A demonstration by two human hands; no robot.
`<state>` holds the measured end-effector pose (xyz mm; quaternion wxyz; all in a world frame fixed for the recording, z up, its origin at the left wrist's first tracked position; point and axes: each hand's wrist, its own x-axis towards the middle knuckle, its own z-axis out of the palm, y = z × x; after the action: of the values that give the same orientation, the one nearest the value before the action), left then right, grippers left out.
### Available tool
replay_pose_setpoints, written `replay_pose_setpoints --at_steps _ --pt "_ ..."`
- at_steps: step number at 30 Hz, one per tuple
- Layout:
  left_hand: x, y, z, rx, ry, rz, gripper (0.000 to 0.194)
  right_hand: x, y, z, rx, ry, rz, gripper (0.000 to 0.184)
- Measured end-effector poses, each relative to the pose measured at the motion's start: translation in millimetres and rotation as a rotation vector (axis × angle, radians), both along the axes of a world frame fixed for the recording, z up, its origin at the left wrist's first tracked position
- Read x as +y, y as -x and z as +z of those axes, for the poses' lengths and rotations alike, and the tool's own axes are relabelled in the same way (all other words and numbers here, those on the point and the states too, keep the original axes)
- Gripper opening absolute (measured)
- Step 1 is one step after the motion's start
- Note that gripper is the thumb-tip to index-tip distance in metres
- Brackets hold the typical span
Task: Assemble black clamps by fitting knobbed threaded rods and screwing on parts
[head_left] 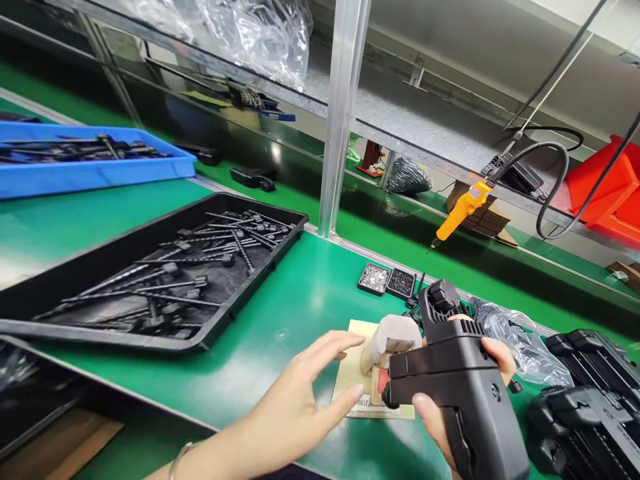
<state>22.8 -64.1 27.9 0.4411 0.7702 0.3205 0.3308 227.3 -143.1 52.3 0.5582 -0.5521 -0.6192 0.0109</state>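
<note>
My right hand [450, 407] is wrapped round a black plastic gun-shaped housing [460, 380] at the lower right, thumb in front and fingertips over its far side. The housing's front end rests at a tan block fixture [390, 343] that stands on a beige pad [357, 363] on the green bench. My left hand [300, 397] hovers just left of the fixture with its fingers stretched out and apart, holding nothing. A bracelet shows on the left wrist.
A black tray [125, 253] of long black rods lies at the left, a blue tray [95, 175] behind it. Two small screw dishes [387, 280] sit beyond the pad. An orange electric screwdriver [463, 210] hangs above. More black housings [585, 400] are stacked at the right, beside a plastic bag [520, 340].
</note>
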Motion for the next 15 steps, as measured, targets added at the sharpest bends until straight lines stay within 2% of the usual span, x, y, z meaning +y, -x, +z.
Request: replay_pose_setpoints --at_steps 3,5,7,11,15 --pt "7.1 -14.0 -5.2 -0.005 -0.064 -0.102 0.065 10.2 2.4 -12.1 0.041 -0.086 0.025 0.055" --pt "8.3 -18.2 -6.9 -0.028 -0.092 -0.16 0.084 15.8 4.1 -19.1 0.046 -0.1 0.08 0.055" --pt "9.5 -22.3 -5.7 -0.045 -0.094 -0.185 0.094 21.6 4.6 -24.8 0.043 -0.115 0.111 0.059" --pt "15.8 -39.5 2.6 -0.073 -0.05 -0.229 0.093 33.0 2.1 -32.4 -0.02 -0.159 0.142 0.062" --pt "26.5 -62.6 1.7 -0.157 -0.127 -0.335 0.081 36.6 -4.2 -36.3 -0.079 -0.181 0.096 0.055"
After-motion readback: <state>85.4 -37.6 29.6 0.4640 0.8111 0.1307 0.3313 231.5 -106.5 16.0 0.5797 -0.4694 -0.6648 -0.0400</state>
